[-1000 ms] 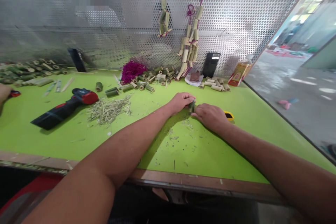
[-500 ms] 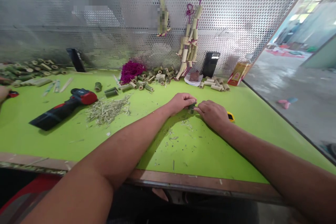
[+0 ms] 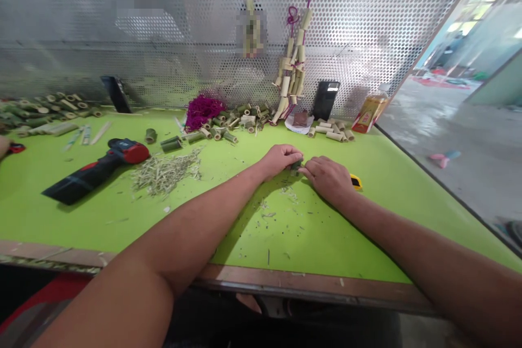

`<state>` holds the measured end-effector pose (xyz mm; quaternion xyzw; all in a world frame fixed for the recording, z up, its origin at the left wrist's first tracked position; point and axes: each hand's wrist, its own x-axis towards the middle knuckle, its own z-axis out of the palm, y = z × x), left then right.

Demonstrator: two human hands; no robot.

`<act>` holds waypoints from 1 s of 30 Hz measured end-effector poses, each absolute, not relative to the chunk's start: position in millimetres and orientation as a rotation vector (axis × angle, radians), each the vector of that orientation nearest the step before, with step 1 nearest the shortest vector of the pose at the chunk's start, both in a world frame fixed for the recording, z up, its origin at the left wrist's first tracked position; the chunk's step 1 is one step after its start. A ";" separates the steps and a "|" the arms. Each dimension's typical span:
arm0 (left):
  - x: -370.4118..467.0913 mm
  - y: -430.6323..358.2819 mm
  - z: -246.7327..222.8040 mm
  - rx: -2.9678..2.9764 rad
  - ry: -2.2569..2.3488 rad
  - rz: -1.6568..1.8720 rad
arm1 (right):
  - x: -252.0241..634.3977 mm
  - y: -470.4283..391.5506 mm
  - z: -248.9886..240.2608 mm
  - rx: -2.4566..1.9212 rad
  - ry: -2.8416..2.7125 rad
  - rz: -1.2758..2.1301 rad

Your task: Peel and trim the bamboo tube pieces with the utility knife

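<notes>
Near the middle of the green table, my left hand (image 3: 281,162) is closed on a short green bamboo piece (image 3: 296,165), gripping it between thumb and fingers. Close against its right side is my right hand (image 3: 328,175), its fingers wrapped round a utility knife. The yellow and black end of that utility knife (image 3: 356,181) sticks out past the palm; the blade is hidden behind my fingers. Thin bamboo shavings (image 3: 289,192) and dark specks lie on the table just below both hands.
A cordless drill (image 3: 98,168) and a heap of shavings (image 3: 167,171) lie left. Cut bamboo pieces (image 3: 248,117), purple string (image 3: 204,111), a phone (image 3: 325,100) and a bottle (image 3: 370,111) line the back. Bamboo figures (image 3: 292,65) hang on the perforated panel. Another person's hand (image 3: 4,147) shows far left.
The view has shifted slightly. My two hands stay together at the bamboo piece, with the same grip and almost no visible movement.
</notes>
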<state>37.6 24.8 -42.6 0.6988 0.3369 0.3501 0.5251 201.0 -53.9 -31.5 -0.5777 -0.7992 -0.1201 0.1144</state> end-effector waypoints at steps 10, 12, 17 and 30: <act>38.8 21.4 -38.1 1.659 0.854 0.849 | 200.8 -54.6 -31.5 -1.601 -2.389 -0.324; 38.8 22.6 -39.5 1.655 0.836 0.848 | 201.9 -53.9 -32.5 -1.658 -2.332 -0.349; 38.7 25.0 -43.1 1.632 0.803 0.860 | 199.9 -52.8 -32.5 -1.596 -2.482 -0.298; 36.3 24.2 -41.5 1.660 0.819 0.853 | 203.4 -52.1 -33.1 -1.643 -2.308 -0.358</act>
